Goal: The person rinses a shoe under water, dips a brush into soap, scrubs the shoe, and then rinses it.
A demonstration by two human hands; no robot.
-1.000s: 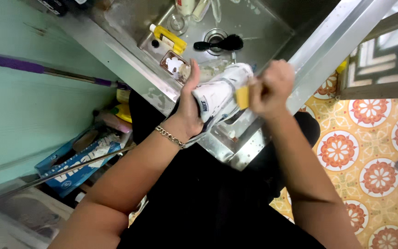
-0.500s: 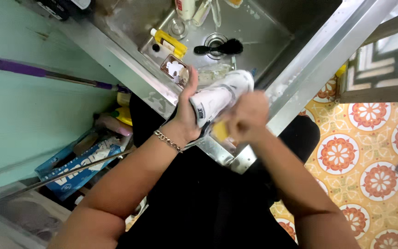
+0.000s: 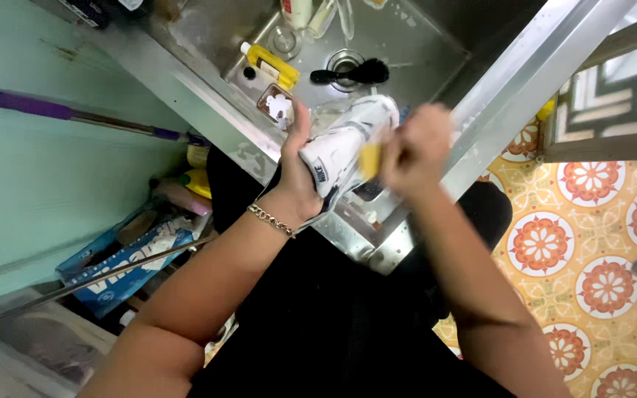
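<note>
My left hand (image 3: 296, 177) grips a white sneaker (image 3: 344, 144) with dark trim, holding it over the near corner of a steel sink (image 3: 436, 51). My right hand (image 3: 416, 147) is closed on a small yellow sponge (image 3: 369, 160) and presses it against the shoe's side. The right hand is blurred by motion. A chain bracelet (image 3: 273, 220) sits on my left wrist.
In the sink lie a black brush (image 3: 352, 74) by the drain, a yellow bottle (image 3: 268, 65) and a small dish (image 3: 276, 105). A purple-handled pole (image 3: 75, 114) leans at the left above blue boxes (image 3: 123, 258). Patterned orange floor tiles (image 3: 591, 243) are at the right.
My right hand with the sponge slid down along the shoe toward me and has come back up its side. My left hand keeps the shoe in nearly the same spot.
</note>
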